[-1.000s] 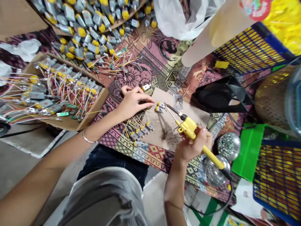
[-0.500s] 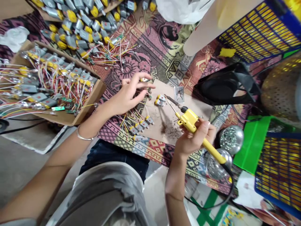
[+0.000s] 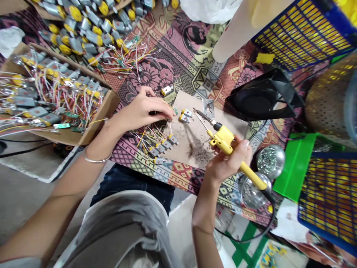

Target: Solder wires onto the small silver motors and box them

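My right hand (image 3: 227, 163) grips a yellow soldering iron (image 3: 223, 139), its dark tip pointing up-left toward two small yellow-capped motors (image 3: 184, 115) on a brown cardboard mat (image 3: 192, 137). My left hand (image 3: 142, 109) rests palm-down at the mat's left edge, fingertips pinched on a small green circuit board with thin wires, just left of those motors. A row of wired motors (image 3: 161, 147) lies below my left hand.
A cardboard box (image 3: 69, 136) of wired motors sits at the left, with a heap of loose motors (image 3: 83, 26) above it. A black fan (image 3: 259, 100), blue baskets (image 3: 320, 193), a green tray (image 3: 292, 171) and two shiny round holders (image 3: 269, 162) crowd the right.
My left hand lifted with fingers spread, then came back down onto the wires beside the two motors. The soldering iron barely shifted.
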{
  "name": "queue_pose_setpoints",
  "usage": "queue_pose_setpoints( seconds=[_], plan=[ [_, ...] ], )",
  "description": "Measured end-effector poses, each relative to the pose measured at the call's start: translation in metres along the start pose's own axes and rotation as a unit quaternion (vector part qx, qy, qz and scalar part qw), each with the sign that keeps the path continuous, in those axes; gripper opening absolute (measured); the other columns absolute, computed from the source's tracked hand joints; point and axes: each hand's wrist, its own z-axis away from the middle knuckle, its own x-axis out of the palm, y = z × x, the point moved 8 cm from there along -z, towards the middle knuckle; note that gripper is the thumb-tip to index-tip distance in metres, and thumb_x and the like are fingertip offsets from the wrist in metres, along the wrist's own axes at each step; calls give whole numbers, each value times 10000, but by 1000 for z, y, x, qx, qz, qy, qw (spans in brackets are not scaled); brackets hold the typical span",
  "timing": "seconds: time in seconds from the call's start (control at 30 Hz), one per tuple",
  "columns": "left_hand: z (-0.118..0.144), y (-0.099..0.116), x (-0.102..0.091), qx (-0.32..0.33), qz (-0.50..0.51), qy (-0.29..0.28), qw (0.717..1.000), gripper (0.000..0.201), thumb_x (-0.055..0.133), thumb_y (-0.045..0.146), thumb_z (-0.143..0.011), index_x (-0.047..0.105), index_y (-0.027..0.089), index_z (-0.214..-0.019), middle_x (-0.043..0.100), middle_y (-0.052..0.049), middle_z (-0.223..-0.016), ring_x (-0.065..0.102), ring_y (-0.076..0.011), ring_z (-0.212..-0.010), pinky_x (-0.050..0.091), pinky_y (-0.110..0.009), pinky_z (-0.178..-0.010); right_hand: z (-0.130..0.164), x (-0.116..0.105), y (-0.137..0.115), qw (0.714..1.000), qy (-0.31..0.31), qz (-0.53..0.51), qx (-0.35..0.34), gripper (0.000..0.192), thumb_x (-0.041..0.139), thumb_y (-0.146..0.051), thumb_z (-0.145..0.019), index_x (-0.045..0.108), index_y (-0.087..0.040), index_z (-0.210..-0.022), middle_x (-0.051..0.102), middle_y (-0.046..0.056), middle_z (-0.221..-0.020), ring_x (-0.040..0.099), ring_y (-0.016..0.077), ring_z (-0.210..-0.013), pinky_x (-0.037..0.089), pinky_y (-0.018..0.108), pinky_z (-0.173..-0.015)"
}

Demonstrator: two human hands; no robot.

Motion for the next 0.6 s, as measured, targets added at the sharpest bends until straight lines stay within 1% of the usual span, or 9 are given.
queue_pose_setpoints(
  seconds=[0.13,0.2,0.27,0.43,0.6],
  plan=[
    [0,3,1,43,-9,9,999,360,536,527,-1112,846,358,-1041,817,21,-1084,683,-243,-1157,259,-508,-1181,2,-1,-1,1000,12,1,1,334,564,-567,-970,542,-256,-854,479,-35,-758,472,83,-538,415,253,-438],
    [0,4,3,61,-15,11,998,363,537,523,-1116,852,364,-1031,821,12,-1074,669,-249,-1156,253,-494,-1173,2,0,0,1000,15,-4,9,334,570,-569,-966,551,-258,-847,475,-37,-755,474,89,-540,416,256,-433],
    [0,4,5,66,-26,16,997,329,558,499,-1113,851,371,-1038,825,8,-1070,657,-260,-1153,259,-487,-1156,3,0,1,1000,17,-11,19,325,576,-565,-960,567,-261,-847,475,-38,-755,478,96,-541,415,261,-428],
    [-3,5,6,53,-43,49,996,223,638,459,-1080,841,366,-1097,822,-8,-1080,620,-313,-1198,310,-525,-1116,3,-1,7,999,15,-1,29,327,554,-570,-965,561,-263,-853,501,-32,-770,498,104,-543,423,272,-441],
    [-9,-1,5,16,-22,78,997,158,716,429,-1039,835,355,-1111,811,-26,-1101,603,-331,-1253,286,-586,-1169,1,0,8,1000,-5,1,-2,346,539,-579,-980,529,-250,-872,513,-30,-787,505,86,-543,418,247,-451]
  ],
)
